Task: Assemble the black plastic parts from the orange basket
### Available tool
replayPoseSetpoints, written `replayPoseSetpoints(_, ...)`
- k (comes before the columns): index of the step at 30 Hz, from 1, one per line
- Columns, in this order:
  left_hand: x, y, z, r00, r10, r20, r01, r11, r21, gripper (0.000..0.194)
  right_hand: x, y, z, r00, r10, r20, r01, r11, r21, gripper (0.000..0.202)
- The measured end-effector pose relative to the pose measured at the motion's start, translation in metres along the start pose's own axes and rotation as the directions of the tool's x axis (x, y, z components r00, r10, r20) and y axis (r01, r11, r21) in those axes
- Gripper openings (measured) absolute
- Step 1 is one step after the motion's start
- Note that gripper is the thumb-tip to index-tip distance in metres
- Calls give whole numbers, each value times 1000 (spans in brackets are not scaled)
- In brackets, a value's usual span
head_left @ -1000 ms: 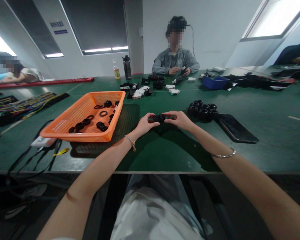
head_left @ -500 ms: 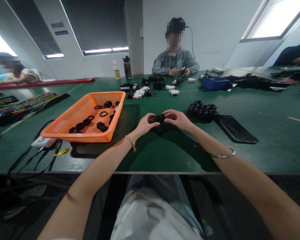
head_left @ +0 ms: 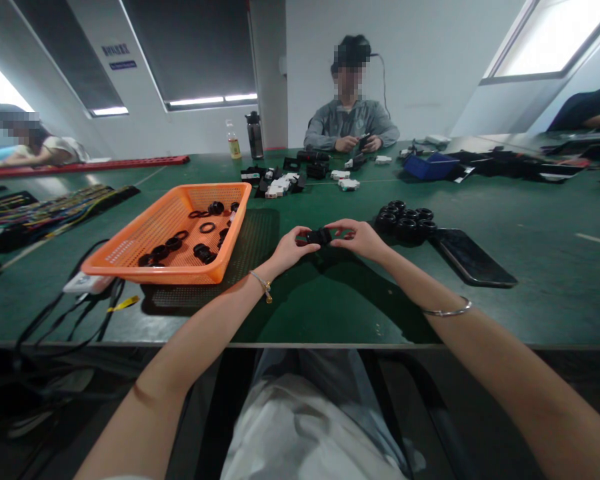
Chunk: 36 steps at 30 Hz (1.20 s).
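Above the middle of the green table, a small black ridged cylindrical fitting (head_left: 319, 237) lies crosswise between my two hands. My left hand (head_left: 294, 247) pinches its left end between thumb and fingers. At the other end, the fingers of my right hand (head_left: 356, 238) are closed on its right side. To the left stands an orange basket (head_left: 153, 275) with several loose black rings and fittings (head_left: 205, 254) in it. A cluster of black round parts (head_left: 406, 223) sits on the table to the right of my right hand.
A black phone (head_left: 473, 259) lies right of the cluster. White and black small parts (head_left: 283, 185) are spread further back, near a bottle (head_left: 233, 141) and a dark flask (head_left: 255, 135). Across the table sits a person (head_left: 350, 123) handling a dark part. Cables (head_left: 105, 313) hang at the left edge.
The black fitting and my right fingers have shifted very slightly; both hands stay in the same place. The person opposite has tilted the dark part more upright.
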<state>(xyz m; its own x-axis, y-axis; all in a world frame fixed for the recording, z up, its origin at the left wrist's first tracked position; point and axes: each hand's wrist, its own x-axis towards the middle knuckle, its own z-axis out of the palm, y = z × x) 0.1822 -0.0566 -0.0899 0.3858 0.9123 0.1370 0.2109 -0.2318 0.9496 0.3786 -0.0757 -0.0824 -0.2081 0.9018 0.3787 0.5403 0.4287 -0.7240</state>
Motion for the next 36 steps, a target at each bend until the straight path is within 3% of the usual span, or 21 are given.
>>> replayPoseSetpoints(22, 0, -2, 0, 1000, 11, 0, -11, 1000, -4, 41, 0, 0, -1, 1000, 22, -3, -22, 998, -66, 34)
replayPoseSetpoints(29, -1, 2, 0, 1000, -1, 2, 1, 1000, -2, 41, -1, -3, 0, 999, 32, -15, -32, 999, -27, 44)
replayPoseSetpoints(36, 0, 0, 1, 1000, -1, 9, 1, 1000, -14, 42, -1, -5, 0, 1000, 26, -10, -26, 999, -19, 35)
